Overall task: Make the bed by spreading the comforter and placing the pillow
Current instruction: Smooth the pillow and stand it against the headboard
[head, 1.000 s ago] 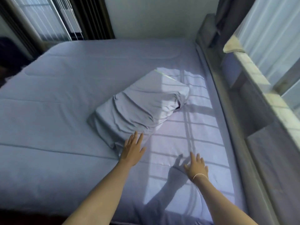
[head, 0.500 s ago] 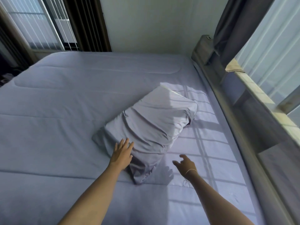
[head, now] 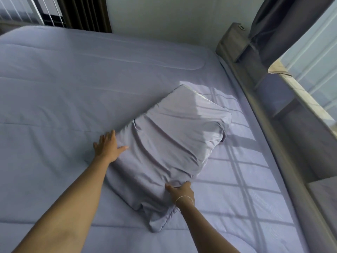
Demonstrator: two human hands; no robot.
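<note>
A lavender comforter [head: 63, 92] lies spread flat over the whole bed. On it, right of centre, lies a pillow [head: 175, 143] in a matching wrinkled case, set at an angle, its far end lit by the sun. My left hand [head: 107, 147] rests flat, fingers straight, against the pillow's left edge. My right hand [head: 180, 192] holds the near right edge of the pillow, thumb on top and fingers tucked under the fabric. A loose flap of the case hangs toward me below that hand.
A grey padded headboard [head: 264, 106] runs along the right side of the bed, with a window ledge [head: 300, 99] and curtain [head: 273, 24] behind it. A white wall and dark curtains [head: 87, 13] stand past the far edge.
Both hands moved forward onto the pillow: the left slid up along its left side, the right left the comforter and took hold of the near right edge. The view moved closer.
</note>
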